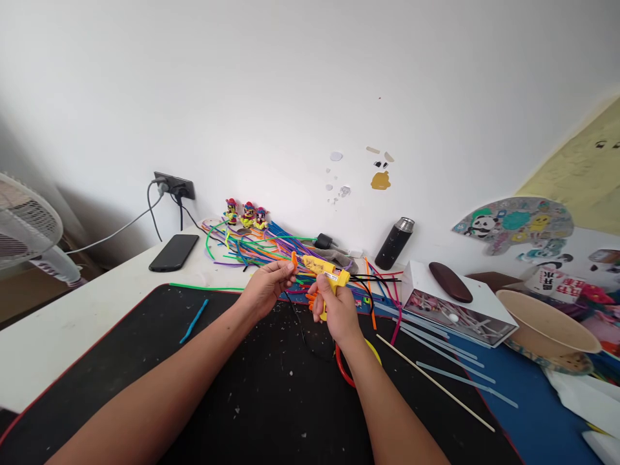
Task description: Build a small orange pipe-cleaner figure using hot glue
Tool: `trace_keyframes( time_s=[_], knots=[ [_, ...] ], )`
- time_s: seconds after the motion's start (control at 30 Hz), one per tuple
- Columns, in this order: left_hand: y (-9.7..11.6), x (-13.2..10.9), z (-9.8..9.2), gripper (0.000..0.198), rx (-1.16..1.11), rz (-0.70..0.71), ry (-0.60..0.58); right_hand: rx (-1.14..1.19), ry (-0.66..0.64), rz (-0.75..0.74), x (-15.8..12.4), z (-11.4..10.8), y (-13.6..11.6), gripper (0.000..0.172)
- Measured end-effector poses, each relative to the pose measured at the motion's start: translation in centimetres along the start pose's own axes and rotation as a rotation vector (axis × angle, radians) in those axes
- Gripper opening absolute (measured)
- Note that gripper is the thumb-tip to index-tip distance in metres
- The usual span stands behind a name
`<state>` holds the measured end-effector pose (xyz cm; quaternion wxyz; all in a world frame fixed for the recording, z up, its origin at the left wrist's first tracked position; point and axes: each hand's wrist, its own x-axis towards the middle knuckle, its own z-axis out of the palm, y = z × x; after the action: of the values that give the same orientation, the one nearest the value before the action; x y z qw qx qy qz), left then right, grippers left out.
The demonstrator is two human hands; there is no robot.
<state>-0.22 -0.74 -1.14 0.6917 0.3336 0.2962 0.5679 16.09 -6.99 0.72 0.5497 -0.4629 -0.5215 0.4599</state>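
My right hand (336,307) is wrapped round the handle of a yellow hot glue gun (323,266), whose nozzle end points left. Close to that nozzle, my left hand (271,284) pinches a short orange piece of pipe cleaner (294,259) upright between thumb and fingers. More orange pieces (312,300) show just beside the right hand's fingers; I cannot tell whether they are held. A loose heap of colourful pipe cleaners (261,245) lies behind both hands. A short blue pipe cleaner (194,321) rests on the black mat (242,394).
A phone (174,252) lies back left, below a wall socket. Several small figurines (248,213) stand by the wall. At right are a black thermos (394,243), a white box (458,303), clear glue sticks (450,352), a thin wooden stick (436,382) and a beige bowl (547,323).
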Motion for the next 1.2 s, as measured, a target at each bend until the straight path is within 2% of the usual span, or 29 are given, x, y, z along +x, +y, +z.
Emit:
trace_keyframes(
  time_s=[0.57, 1.2],
  knots=[
    [0.01, -0.01, 0.16, 0.039, 0.006, 0.013, -0.019, -0.055, 0.028, 0.013, -0.08, 0.01, 0.08, 0.067],
    [0.29, -0.11, 0.27, 0.042, -0.001, 0.010, 0.011, -0.076, 0.024, 0.014, -0.19, 0.10, 0.15, 0.066]
  ],
)
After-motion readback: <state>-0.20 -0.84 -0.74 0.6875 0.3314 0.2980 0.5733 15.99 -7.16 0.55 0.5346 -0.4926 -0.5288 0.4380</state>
